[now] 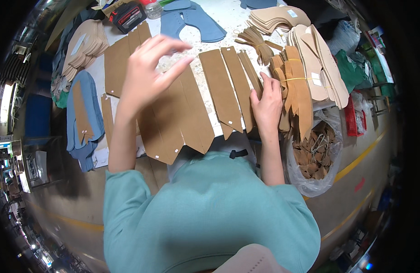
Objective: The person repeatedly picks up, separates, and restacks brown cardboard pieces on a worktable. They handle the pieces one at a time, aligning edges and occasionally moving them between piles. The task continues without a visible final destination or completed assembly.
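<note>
My left hand [153, 70] is raised over the left part of the table, thumb and fingers curved apart with nothing between them. Under it lie wide brown leather-like panels [180, 113] with pointed lower ends and small white stickers. To their right are a narrower brown panel [220, 86], a brown strip [237, 82] and thin brown strips [251, 68]. My right hand [267, 107] rests at these thin strips, its thumb and fingers apart and pointing away from me. Just right of it lie tan strips [295, 75] bundled with yellow ties.
Stacks of beige cut pieces [84, 48] and blue cut pieces [84, 109] lie at the left, with more blue pieces [196, 20] at the back. A black battery pack [128, 17] is nearby. At right hangs a clear bag [315, 157] of brown scraps beside a red basket [355, 116].
</note>
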`<control>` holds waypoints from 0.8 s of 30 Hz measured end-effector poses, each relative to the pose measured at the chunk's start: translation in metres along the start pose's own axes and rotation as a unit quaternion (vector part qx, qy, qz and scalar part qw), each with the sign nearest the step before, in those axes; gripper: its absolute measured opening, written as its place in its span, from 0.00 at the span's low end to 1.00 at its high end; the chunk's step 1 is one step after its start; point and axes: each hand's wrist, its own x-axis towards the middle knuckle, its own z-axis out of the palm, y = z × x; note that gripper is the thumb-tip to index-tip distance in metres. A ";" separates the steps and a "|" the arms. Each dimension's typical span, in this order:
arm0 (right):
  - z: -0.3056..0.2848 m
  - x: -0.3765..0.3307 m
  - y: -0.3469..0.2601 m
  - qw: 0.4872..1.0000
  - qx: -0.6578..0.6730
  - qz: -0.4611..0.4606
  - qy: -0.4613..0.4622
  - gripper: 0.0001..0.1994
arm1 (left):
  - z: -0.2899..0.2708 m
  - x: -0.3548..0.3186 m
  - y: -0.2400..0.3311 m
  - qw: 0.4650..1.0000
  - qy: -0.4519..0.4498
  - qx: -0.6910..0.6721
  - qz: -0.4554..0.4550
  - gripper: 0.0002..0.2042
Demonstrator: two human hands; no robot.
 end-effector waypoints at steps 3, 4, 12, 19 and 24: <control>0.004 0.004 0.000 1.000 0.005 -0.005 0.006 0.15 | -0.023 -0.047 0.016 0.995 0.014 -0.030 -0.097 0.07; 0.005 0.005 0.000 1.000 0.004 -0.006 0.007 0.14 | -0.024 -0.063 0.017 0.992 0.026 -0.035 -0.116 0.06; 0.006 0.021 0.001 0.992 0.114 0.056 0.011 0.06 | 0.026 -0.172 -0.038 0.908 0.231 -0.089 -0.337 0.05; -0.001 0.028 0.014 0.999 0.008 0.017 -0.034 0.08 | 0.029 -0.189 -0.045 0.912 0.213 -0.041 -0.348 0.06; -0.010 0.021 0.014 0.997 -0.031 0.010 -0.067 0.10 | 0.028 -0.182 -0.039 0.917 0.206 -0.033 -0.339 0.06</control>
